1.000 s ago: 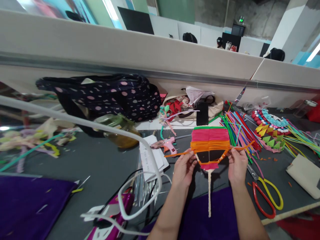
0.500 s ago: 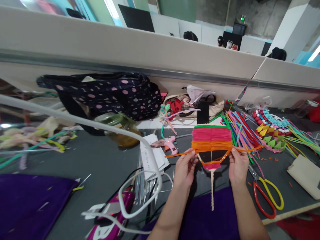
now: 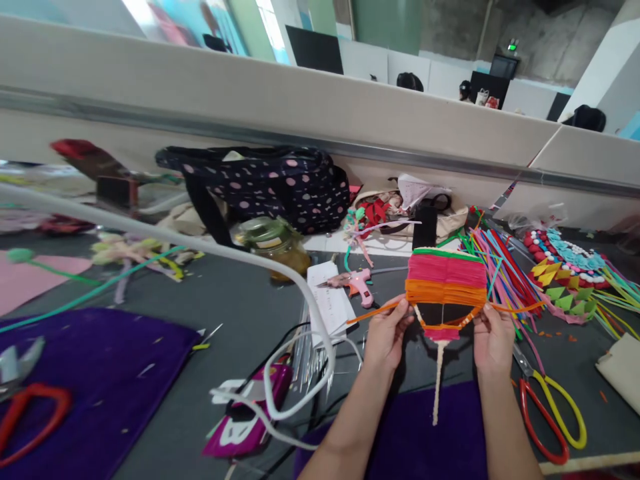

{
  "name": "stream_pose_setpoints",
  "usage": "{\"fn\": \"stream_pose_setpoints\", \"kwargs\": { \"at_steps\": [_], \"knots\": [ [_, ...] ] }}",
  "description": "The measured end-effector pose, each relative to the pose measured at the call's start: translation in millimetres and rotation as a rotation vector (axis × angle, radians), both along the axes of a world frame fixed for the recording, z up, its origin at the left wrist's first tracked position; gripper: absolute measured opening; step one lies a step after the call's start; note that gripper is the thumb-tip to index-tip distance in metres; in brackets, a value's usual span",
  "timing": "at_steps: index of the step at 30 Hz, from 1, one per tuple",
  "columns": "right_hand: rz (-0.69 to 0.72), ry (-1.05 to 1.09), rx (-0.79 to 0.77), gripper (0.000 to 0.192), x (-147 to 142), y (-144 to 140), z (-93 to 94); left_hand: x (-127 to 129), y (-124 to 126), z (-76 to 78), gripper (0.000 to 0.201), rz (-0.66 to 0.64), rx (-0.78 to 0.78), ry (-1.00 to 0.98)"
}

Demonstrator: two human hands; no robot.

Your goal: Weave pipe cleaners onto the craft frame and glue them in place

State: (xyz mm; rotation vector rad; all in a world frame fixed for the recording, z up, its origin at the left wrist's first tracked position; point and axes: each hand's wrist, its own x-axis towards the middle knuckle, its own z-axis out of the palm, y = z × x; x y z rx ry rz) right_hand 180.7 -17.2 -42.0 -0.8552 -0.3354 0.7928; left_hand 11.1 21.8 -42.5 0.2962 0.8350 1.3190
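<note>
I hold up a small woven fan [image 3: 447,283] with a green top edge, a pink band, an orange band and a white stick pointing down. My left hand [image 3: 387,333] pinches its left edge, where an orange pipe cleaner sticks out to the left. My right hand [image 3: 493,339] pinches the right edge, where another orange end trails to the right. The fan's lower part shows bare dark gaps and a small pink patch near the stick.
A pink glue gun [image 3: 357,283] and white papers [image 3: 330,303] lie left of the fan. Coloured pipe cleaners [image 3: 500,267] and red-yellow scissors [image 3: 550,413] lie to the right. A polka-dot bag [image 3: 270,183], a jar [image 3: 273,243], purple mats [image 3: 95,373] and a white cable [image 3: 200,253] sit around.
The view has swung left, showing more of the left purple mat and red scissors there. Both hands keep the same grip on the fan.
</note>
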Motion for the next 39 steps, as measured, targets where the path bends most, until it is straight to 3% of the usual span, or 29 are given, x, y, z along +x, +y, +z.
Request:
{"fn": "stream_pose_setpoints", "kwargs": {
  "at_steps": [7, 20, 39],
  "knots": [
    [0.026, 0.021, 0.015, 0.018, -0.3, -1.0, 2.1, 0.2, 0.1, -2.1, 0.026, -0.007, 0.038, -0.002],
    [-0.047, -0.074, 0.048, 0.017, 0.9, 0.0, -6.1, 3.0, -0.8, 1.8, 0.031, 0.045, 0.119, 0.016],
    [-0.094, -0.088, 0.055, 0.02, -2.9, -1.7, -4.5, 2.1, -0.1, 3.2, 0.027, 0.019, 0.062, -0.065]
  ]
}}
